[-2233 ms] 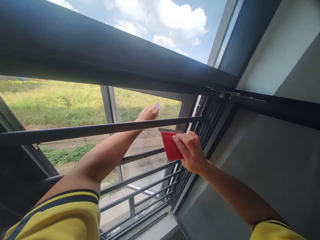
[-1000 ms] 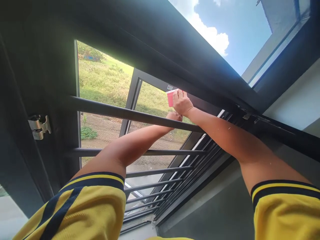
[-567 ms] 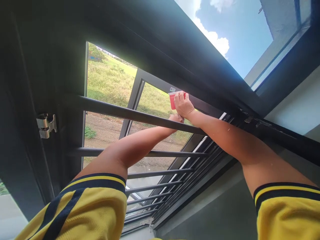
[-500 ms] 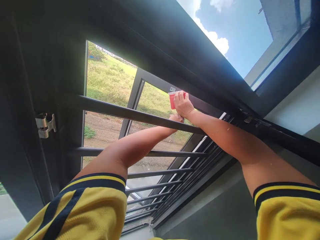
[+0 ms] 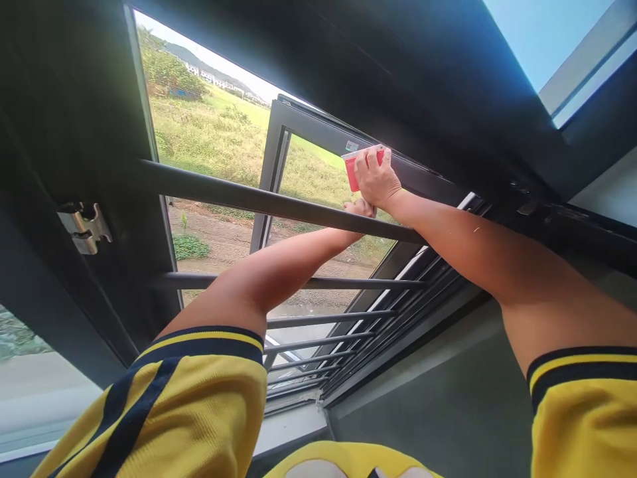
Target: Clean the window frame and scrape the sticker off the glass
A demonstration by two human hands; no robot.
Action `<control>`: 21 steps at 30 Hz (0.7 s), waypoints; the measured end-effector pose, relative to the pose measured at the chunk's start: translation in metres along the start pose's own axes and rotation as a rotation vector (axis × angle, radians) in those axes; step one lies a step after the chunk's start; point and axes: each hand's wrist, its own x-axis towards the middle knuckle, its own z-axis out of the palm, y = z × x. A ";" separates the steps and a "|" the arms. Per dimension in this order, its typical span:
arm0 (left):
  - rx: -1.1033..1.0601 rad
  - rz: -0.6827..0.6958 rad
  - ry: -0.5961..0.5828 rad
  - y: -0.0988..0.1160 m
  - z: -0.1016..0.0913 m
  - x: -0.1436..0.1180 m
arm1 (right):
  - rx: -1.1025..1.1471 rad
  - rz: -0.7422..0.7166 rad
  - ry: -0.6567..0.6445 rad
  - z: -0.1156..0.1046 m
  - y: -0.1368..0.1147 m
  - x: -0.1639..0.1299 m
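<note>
The right hand (image 5: 378, 180) grips a red scraper (image 5: 352, 174), pressed on the window frame (image 5: 318, 133) just above it. The left hand (image 5: 359, 208) sits right below, mostly hidden; grip unclear.

Red plastic scraper (image 5: 352, 174): flat, roughly rectangular, pale strip along its top edge. Held upright, slightly tilted, top edge pressed against the dark top rail of the open window sash (image 5: 318, 133), just right of a small sticker (image 5: 352, 146) on that rail. Only the left part of the scraper shows; the rest is covered by the right hand (image 5: 378, 180), fingers (image 5: 374, 159) wrapped over its face. Sticker: small, whitish with coloured print, flat on the rail, text too small to read. Left hand (image 5: 361, 208) sits just below the right hand, mostly hidden behind a horizontal guard bar (image 5: 259, 199); what it holds cannot be told.
</note>
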 end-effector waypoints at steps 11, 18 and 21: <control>0.353 -0.011 0.021 0.013 -0.002 -0.006 | -0.084 0.185 -0.092 -0.037 -0.008 0.014; 0.445 0.079 0.016 0.012 -0.012 -0.008 | -0.099 0.220 -0.052 -0.043 0.000 0.003; 0.457 0.069 0.009 0.009 -0.011 -0.005 | -0.104 0.107 -0.083 -0.041 -0.006 -0.005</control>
